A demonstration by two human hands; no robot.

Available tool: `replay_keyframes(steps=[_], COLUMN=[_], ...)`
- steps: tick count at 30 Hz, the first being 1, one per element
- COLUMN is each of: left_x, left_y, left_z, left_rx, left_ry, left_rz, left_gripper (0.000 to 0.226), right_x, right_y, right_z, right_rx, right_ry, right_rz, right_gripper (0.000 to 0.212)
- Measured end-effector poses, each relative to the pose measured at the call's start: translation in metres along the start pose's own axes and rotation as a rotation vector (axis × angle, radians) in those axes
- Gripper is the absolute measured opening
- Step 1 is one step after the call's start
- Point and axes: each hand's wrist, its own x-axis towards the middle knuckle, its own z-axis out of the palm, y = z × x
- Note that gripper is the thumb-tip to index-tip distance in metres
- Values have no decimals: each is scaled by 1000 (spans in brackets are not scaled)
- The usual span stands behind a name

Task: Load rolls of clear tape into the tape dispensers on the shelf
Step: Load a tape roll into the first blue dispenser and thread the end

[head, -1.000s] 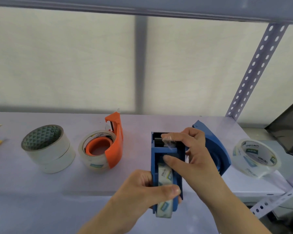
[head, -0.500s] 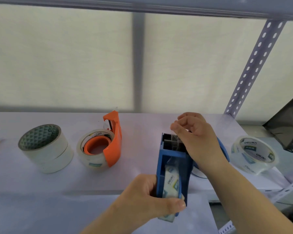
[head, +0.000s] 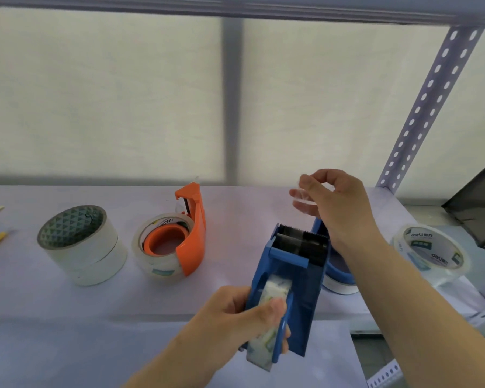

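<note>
L hand (head: pixel 235 317) grips blue dispenser (head: pixel 294 278) w/ roll (head: pixel 272 292) inside; R hand (head: pixel 333 203) pinches clear tape strip (head: pixel 301 201) above it.

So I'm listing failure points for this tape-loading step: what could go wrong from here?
The right hand pinches a clear tape piece above the serrated cutter; it may cling to the fingers, or a knuckle could graze the teeth. The left hand alone holds the tilted blue dispenser, thumb on the roll, so it could slip.
</note>
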Motion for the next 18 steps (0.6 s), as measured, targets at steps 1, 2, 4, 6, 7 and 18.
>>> replay_keyframes(steps=[1, 2, 4, 6, 7, 18], left_x=[0, 0, -1, -2, -3, 2], left_y=[-2, -3, -6, -9, -10, -9], left_z=[-1, -2, -6, -9, -10, -33], left_rx=[-12, -17, -3, 12, 5, -287], left_ry=[6, 0, -41, -80, -87, -205], left_rz=[0, 11, 55, 100, 124, 506], left_gripper=[32, 30, 24, 22, 21, 27], right_x=[3, 5, 11, 17, 19, -11], right_y=[-1, -1, -2, -2, -2, 8], right_z=[-1, -2, -4, -7, -9, -12], right_rx=[30, 59, 100, 139, 158, -85], right_ry=[6, 12, 46, 81, 96, 60], right_rz=[11, 19, 22, 23, 30, 35], right_gripper=[15, 15, 16, 19, 20, 13])
